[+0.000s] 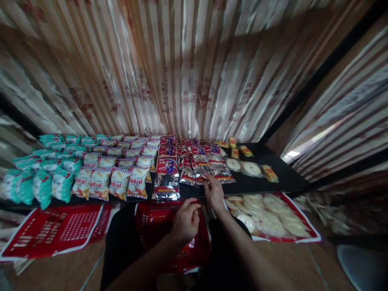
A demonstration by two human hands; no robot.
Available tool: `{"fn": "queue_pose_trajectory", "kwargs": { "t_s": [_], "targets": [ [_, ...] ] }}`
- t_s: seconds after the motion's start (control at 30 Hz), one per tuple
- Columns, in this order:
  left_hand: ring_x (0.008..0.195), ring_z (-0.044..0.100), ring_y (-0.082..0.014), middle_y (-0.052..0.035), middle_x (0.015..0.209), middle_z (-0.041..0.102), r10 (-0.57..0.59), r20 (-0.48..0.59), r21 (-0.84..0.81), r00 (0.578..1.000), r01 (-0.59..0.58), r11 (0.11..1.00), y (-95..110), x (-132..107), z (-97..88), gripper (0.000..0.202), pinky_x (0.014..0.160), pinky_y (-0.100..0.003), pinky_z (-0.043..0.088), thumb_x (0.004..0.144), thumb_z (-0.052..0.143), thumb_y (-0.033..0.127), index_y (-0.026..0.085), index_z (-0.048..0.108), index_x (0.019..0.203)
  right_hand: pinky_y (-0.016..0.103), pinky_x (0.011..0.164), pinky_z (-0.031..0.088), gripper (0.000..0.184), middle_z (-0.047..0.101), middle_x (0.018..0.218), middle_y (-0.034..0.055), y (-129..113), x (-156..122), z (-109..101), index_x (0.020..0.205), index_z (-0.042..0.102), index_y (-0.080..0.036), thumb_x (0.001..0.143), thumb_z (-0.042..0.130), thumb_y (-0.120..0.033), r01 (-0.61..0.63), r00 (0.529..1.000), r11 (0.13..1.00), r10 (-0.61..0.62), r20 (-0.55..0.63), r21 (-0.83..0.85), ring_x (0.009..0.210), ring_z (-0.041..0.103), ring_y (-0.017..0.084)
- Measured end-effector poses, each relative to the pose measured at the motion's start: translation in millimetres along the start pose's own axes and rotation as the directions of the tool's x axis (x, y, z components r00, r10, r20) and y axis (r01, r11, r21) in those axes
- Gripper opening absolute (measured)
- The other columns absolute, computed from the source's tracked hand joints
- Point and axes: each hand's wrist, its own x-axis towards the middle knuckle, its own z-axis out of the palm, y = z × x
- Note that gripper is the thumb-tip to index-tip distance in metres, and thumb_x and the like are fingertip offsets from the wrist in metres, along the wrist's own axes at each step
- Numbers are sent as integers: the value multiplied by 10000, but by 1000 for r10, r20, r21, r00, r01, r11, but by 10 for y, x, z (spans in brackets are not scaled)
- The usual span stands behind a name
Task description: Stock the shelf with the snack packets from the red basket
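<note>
My left hand (185, 221) is curled over a red plastic basket (151, 226) on my lap, fingers bent around something I cannot make out. My right hand (214, 193) reaches to the front edge of the black table (273, 184), fingers spread and touching a clear packet with a red label (222, 174). More red-and-silver snack packets (166, 178) lie in rows just left of that hand.
Rows of white-and-red striped packets (119, 182) and teal packets (42, 184) fill the table's left. Round white cakes (242, 166) and small yellow packets (269, 173) lie at the right. A red basket with white cakes (273, 214) and another red basket (54, 230) stand below. Striped curtains hang behind.
</note>
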Motion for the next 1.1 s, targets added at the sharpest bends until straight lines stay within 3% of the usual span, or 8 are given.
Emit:
{"fn": "queue_pose_trajectory", "kwargs": {
  "t_s": [0.17, 0.5, 0.63, 0.77, 0.83, 0.93, 1.03, 1.1],
  "targets": [
    [1034, 604, -194, -113, 1131, 613, -62, 33, -18, 998, 63, 998, -12, 75, 132, 305, 919, -345, 503, 824, 389, 96, 160, 631, 999, 422, 1009, 366, 403, 600, 1190, 127, 183, 406, 32, 1164, 586, -139, 809, 417, -232, 23, 1000, 994, -22, 14, -105, 1155, 498, 253],
    [1077, 595, -215, -132, 1139, 623, -114, 24, 10, 993, 114, 993, -224, 33, 285, 315, 937, -392, 497, 834, 371, 110, 158, 643, 984, 442, 890, 393, 483, 651, 1033, 179, 286, 900, 183, 1224, 524, -136, 797, 542, -361, -170, 980, 963, 187, 64, -208, 1020, 572, 308],
    [1096, 585, -237, -153, 1146, 621, -121, -11, 33, 993, 121, 992, -321, -14, 338, 307, 944, -430, 490, 839, 374, 122, 139, 642, 987, 397, 808, 434, 535, 663, 1010, 160, 302, 1006, 198, 1229, 509, -147, 727, 626, -293, -291, 944, 946, 308, 116, -141, 934, 613, 288],
    [1090, 589, -234, -152, 1146, 619, -122, -13, 10, 992, 122, 993, -304, -18, 311, 304, 940, -422, 493, 839, 375, 121, 143, 645, 978, 371, 776, 446, 433, 674, 839, 95, 274, 1065, 161, 1087, 590, -154, 664, 656, -221, -440, 894, 897, 435, 110, 31, 837, 625, 256],
    [1070, 599, -228, -150, 1136, 620, -117, -4, -18, 993, 117, 993, -256, -2, 267, 303, 923, -409, 502, 841, 375, 125, 150, 648, 968, 335, 703, 455, 364, 640, 717, 38, 233, 1047, 129, 981, 614, -171, 623, 671, -196, -528, 848, 813, 519, 106, 244, 731, 609, 214],
    [1034, 612, -220, -138, 1100, 632, -137, 9, -86, 991, 137, 987, -182, 28, 218, 292, 913, -395, 503, 826, 390, 121, 161, 656, 939, 245, 515, 417, 305, 554, 575, -43, 137, 938, 59, 861, 591, -194, 570, 683, -189, -603, 755, 531, 620, 212, 596, 539, 524, 134],
    [976, 626, -217, -118, 1051, 645, -229, 23, -203, 973, 229, 952, -136, 53, 240, 246, 889, -387, 508, 794, 447, 131, 168, 661, 909, 191, 400, 337, 264, 496, 503, -73, 32, 734, -65, 783, 551, -203, 552, 678, -213, -621, 732, 401, 605, 315, 674, 431, 438, 89],
    [894, 646, -212, -114, 998, 654, -349, 86, -346, 933, 356, 868, -106, 66, 284, 213, 798, -366, 539, 798, 492, 187, 155, 646, 942, 171, 375, 320, 267, 496, 500, -72, -30, 555, -189, 757, 543, -205, 525, 676, -193, -628, 718, 320, 591, 368, 710, 424, 432, 79]
  ]
}}
